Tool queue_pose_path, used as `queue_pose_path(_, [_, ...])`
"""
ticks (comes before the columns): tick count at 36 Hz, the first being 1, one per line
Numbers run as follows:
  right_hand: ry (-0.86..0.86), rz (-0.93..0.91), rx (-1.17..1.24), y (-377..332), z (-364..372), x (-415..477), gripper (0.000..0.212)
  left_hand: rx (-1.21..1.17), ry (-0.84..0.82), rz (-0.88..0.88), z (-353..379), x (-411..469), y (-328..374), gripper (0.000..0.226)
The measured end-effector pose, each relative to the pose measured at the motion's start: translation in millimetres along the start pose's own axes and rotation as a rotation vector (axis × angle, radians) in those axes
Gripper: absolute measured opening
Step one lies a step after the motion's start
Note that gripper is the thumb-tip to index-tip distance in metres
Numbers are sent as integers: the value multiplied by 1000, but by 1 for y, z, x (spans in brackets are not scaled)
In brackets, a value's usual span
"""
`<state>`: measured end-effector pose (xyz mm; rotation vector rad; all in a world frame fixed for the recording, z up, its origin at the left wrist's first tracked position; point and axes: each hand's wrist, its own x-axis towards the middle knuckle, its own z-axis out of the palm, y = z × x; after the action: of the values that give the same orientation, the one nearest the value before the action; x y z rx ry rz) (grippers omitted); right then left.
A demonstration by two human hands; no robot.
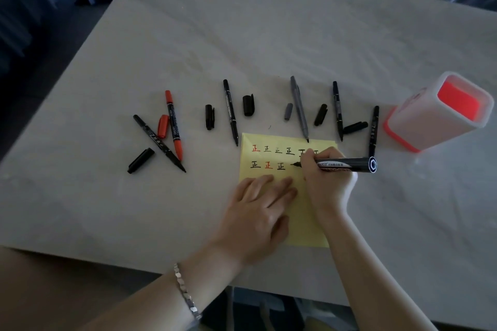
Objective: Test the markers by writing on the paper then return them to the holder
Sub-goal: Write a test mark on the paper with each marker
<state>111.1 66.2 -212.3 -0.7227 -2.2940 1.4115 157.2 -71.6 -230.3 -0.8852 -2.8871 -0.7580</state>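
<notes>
From your head camera, your left hand (258,204) lies flat on the pale yellow sheet of paper (302,223), with the fingers straight and a little spread, pressing down its lower left part. Your right hand (326,180) pinches the thick black marker with a white-ringed end (347,163) between the thumb and curled fingers. The marker lies nearly level, and its tip touches the paper at a short black stroke in the second row of written characters. Before the stroke, that row reads black, red, black. The row above starts with a red character and goes on in black, its right end hidden behind your right hand. The paper sits near the near edge of the grey cloth-covered tabletop (242,35), right of its middle. The white square plastic holder with a red inside and red base (419,126) stands near the right edge, beyond the held marker's rear end. Uncapped pens lie in a loose row across the middle of the tabletop. Towards the left edge, a slim red marker (174,126) crosses a slim black marker (158,142), with a red cap (162,126) between them and a black cap (141,160) beside them. Further right lie another black marker (230,113), a grey marker (299,109) whose tip reaches the paper's far edge, and two more black ones, with loose caps among them. A silver link bracelet (185,293) circles your left wrist.
</notes>
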Motion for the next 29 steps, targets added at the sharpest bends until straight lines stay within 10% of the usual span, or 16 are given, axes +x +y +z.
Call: queue_pose_path(29, [8,-13,36,4,0,1,36,3,-17,-8,1,0,0,44])
